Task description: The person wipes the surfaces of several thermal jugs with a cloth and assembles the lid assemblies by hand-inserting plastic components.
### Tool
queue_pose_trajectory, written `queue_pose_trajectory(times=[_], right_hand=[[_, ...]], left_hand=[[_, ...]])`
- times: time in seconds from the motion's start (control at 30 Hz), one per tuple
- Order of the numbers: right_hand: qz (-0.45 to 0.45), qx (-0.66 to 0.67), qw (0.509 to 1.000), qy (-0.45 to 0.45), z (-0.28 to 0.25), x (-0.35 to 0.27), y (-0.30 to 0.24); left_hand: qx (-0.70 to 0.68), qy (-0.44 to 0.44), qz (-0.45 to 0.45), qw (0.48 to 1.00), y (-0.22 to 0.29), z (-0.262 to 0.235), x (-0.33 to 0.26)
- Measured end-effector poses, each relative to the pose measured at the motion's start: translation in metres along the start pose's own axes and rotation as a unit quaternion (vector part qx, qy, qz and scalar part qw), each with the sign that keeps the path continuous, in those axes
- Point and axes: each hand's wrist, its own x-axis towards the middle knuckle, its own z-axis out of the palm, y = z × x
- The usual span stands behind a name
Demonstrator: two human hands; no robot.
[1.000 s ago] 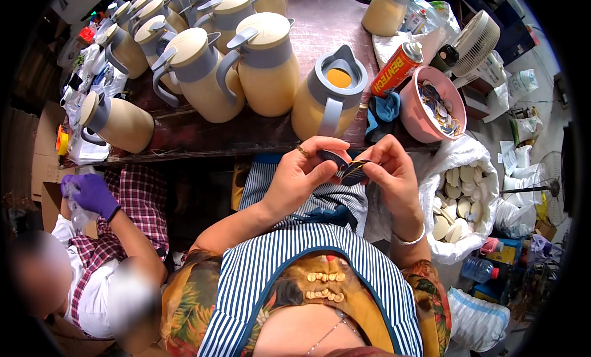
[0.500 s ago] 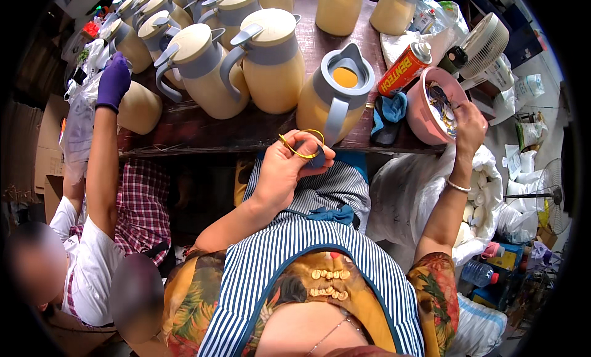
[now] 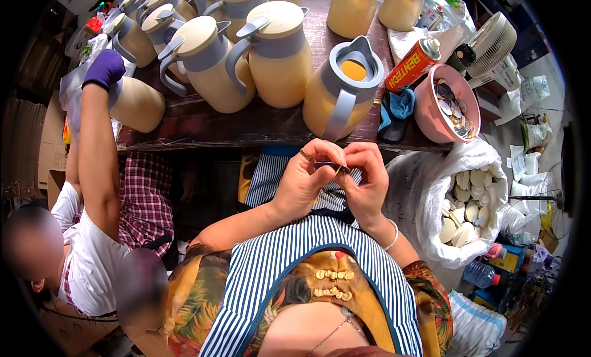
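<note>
Over my lap, my left hand pinches a small dark round hang tag with a thin yellow cord. My right hand meets it, its thumb and fingertips closed at the tag's other edge, by the cord. The fingers hide most of the cord. Just beyond my hands stands a lidless cream jug with a grey rim and handle, its spout pointing away and its orange inside showing. A pink bowl with several round tags and cords sits to the right, no hand on it.
Several lidded cream jugs crowd the table's left. A co-worker's purple-gloved hand grips a tilted jug. Near the bowl are a red spray can, a blue-black cloth and a fan. A white sack holds cream lids.
My right hand has left the pink bowl and come to my left hand at the hang tag. The yellow loop, wide and visible before, is mostly hidden. The co-worker's gloved hand has shifted slightly nearer.
</note>
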Motion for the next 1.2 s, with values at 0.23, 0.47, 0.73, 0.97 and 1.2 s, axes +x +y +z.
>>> queue_pose_trajectory(times=[0.23,0.47,0.73,0.97,1.2], right_hand=[[0.014,-0.043,0.993,-0.112,-0.008,0.005,-0.021],[-0.153,-0.200,0.964,-0.086,-0.008,0.011,-0.029],[0.101,-0.038,0.983,-0.151,-0.023,-0.009,0.022],[0.138,-0.127,0.978,0.086,0.009,-0.006,0.092],[-0.260,-0.206,0.941,0.071,-0.012,0.092,-0.003]], left_hand=[[0.229,-0.052,-0.010,0.972,0.036,-0.010,-0.004],[0.394,0.020,0.037,0.918,0.041,-0.012,-0.009],[-0.256,0.107,-0.124,0.953,0.040,-0.052,-0.007],[-0.225,0.313,-0.209,0.899,-0.007,-0.107,0.025],[-0.143,-0.012,0.027,0.989,0.059,-0.032,0.087]])
